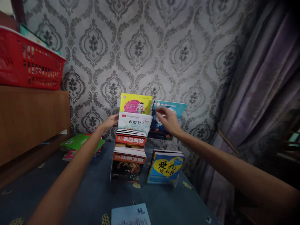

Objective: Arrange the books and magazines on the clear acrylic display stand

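Note:
A clear tiered rack holds books in two columns. My left hand point(111, 122) is at the left edge of the left column, fingers stretched toward the white book point(134, 121); its fingertips are partly hidden there. Behind the white book stands a yellow book point(145, 103) with a pink oval. My right hand point(169, 119) is in front of the teal book point(180, 108) in the right column, fingers bent and thumb apart, nothing visible between them. Below the white book are an orange-banded book point(130, 140) and a lion-cover book point(128, 168). A blue-and-yellow book point(164, 168) fills the lower right tier.
A light-blue book point(130, 215) lies flat at the front of the dark cloth-covered table point(93, 193). Several books point(79, 142) are stacked at left. A red basket point(30, 61) stands on a wooden cabinet point(35, 118). A curtain point(236, 118) hangs at right.

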A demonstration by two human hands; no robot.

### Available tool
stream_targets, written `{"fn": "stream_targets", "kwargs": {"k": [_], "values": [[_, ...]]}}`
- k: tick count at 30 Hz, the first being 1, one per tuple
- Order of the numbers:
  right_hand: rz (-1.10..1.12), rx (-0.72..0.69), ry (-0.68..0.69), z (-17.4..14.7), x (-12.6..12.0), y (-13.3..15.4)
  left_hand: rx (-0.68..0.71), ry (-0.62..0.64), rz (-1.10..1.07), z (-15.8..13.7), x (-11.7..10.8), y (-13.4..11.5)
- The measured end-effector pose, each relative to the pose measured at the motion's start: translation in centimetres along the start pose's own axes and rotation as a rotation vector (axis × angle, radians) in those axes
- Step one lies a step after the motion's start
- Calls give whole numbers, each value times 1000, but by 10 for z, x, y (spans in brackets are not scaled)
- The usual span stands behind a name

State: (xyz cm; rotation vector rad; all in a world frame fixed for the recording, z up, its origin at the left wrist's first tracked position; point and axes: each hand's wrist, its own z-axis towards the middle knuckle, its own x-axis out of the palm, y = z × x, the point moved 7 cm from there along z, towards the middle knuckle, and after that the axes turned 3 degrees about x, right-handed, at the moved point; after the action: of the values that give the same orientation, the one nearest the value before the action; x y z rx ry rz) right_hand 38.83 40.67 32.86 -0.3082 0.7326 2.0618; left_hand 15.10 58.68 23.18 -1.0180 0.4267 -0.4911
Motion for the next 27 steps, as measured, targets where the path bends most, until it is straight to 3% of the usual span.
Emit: {"fn": "stream_targets", "kwargs": {"k": [2,4,8,15,18,27], "values": [[-242,-179,-125,15,-14,15,8,-1,-12,-1,1,1],[-426,-288,-154,33,-18,23,19,9,-19,-1,2,2],[-632,-295,71,76,-5,15,36,58,-35,1,3,5],[-569,-138,563,115,18,1,34,68,-40,0,4,7],[-538,-100,576,114,17,6,27,42,-21,-2,4,4],[-490,-174,551,110,14,13,7,74,-1,-9,10,1]]}}
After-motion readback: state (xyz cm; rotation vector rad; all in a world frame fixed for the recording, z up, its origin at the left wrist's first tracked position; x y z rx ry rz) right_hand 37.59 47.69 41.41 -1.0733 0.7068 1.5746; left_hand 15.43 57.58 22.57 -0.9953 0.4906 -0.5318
